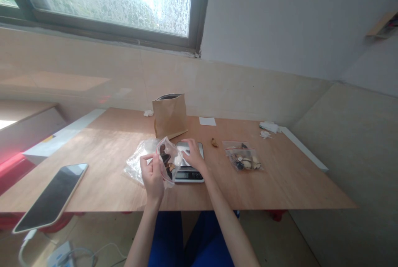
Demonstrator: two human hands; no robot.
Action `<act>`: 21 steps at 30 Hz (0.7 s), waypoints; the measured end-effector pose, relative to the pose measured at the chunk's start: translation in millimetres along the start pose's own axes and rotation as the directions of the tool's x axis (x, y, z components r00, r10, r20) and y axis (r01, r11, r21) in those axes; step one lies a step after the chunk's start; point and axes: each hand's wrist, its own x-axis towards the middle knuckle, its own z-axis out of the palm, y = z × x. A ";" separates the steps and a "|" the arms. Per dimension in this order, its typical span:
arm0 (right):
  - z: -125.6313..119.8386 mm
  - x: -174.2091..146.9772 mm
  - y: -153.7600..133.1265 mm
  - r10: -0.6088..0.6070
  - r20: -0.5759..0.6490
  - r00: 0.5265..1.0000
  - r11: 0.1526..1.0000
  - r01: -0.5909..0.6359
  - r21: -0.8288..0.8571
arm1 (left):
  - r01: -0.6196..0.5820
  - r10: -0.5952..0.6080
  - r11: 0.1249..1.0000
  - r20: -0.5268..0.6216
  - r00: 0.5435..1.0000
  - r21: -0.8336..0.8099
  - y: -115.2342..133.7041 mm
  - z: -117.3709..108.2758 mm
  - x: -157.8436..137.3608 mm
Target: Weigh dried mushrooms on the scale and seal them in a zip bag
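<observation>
Her left hand [152, 175] pinches a small clear plastic bag [168, 160] of dark pieces open above the wooden table [280, 184]; the right hand [194, 155], fingers loose and empty, rests on the silver kitchen scale [189, 167]. Filling seems underway; picking pieces needs care.

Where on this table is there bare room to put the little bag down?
Bare wood lies between the phone and the empty plastic bags, and along the near right edge below the filled bag. It is crowded around the scale, where the left hand holds a small bag and the right hand rests.
</observation>
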 end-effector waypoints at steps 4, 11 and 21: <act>11.5 -0.3 -12.9 -0.125 0.220 0.967 0.987 0.145 -0.073 | -0.066 0.062 0.997 -0.101 0.993 -0.033 -0.7 -3.6 2.0; 40.0 13.0 -34.8 -0.055 0.336 0.940 0.934 0.167 -0.316 | -0.115 0.095 0.987 -0.165 0.982 -0.117 -4.4 -12.9 12.1; 18.5 12.0 -39.7 0.067 -0.008 0.998 0.997 -0.067 0.043 | -0.103 0.085 0.988 -0.146 0.986 -0.118 -5.1 -13.2 10.8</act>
